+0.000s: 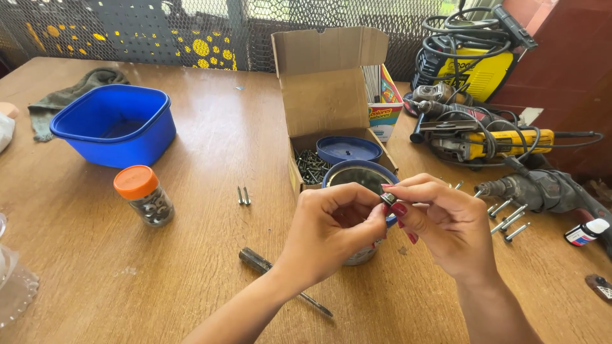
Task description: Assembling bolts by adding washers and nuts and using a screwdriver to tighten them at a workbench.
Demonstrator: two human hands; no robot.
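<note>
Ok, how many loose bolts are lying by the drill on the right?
5 that I can make out: loose bolts lying in a cluster on the table just left of the grey drill, right of the right hand. The hand may hide more.

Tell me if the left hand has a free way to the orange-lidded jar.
Probably yes: bare table lies between the left hand and the orange-lidded jar. But it pinches a small metal piece with the right hand.

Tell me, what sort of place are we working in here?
Likely a home workshop or hobby bench: a wooden table carries power drills, a yellow welder and a cardboard box of screws, while both hands pinch a small metal part.
</note>
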